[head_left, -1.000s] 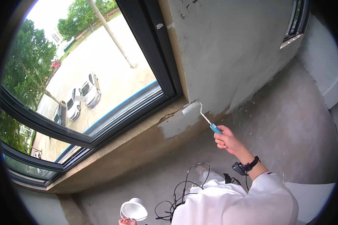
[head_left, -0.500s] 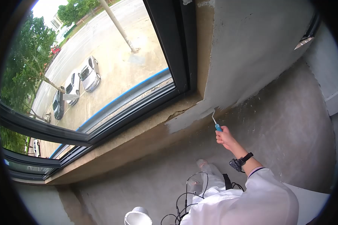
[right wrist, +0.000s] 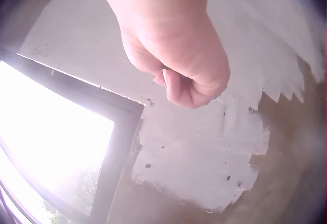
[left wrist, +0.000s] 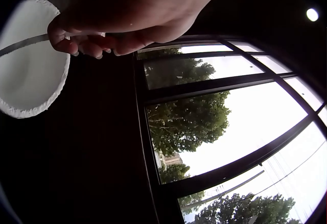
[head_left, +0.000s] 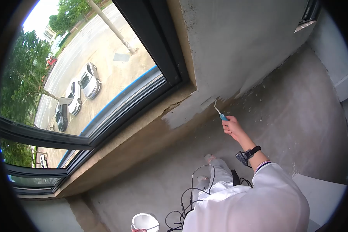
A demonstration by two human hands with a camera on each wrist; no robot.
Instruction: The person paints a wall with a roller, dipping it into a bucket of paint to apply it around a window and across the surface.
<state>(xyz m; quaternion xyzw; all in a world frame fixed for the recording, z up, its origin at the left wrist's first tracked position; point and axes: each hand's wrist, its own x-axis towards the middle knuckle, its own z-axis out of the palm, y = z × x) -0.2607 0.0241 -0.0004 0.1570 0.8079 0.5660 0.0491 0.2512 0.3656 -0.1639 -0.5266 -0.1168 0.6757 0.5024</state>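
Observation:
My right hand [head_left: 232, 127] grips the blue handle [head_left: 223, 117] of a paint roller, whose bent, paint-covered rod [head_left: 217, 106] reaches to the wall below the window corner. The roller's sleeve blends into the grey coat there. In the right wrist view, the curled right hand [right wrist: 179, 60] hides most of the tool in front of a pale coated patch [right wrist: 199, 157]. At the bottom edge of the head view, my left hand [head_left: 139, 230] holds a white bucket [head_left: 145, 221]. Its fingers curl round the bucket's thin handle [left wrist: 25, 44] in the left wrist view.
A dark-framed window [head_left: 174, 65] with a rough sill [head_left: 143, 123] runs along the left. Brown uncoated wall [head_left: 120, 162] lies below it. Black cables [head_left: 191, 193] loop beside my white clothing [head_left: 243, 201]. A smaller window [head_left: 309, 15] sits at upper right.
The roller has moved a little down and to the right along the wall, away from the window corner. The bucket remains in the left hand, and the head view has shifted.

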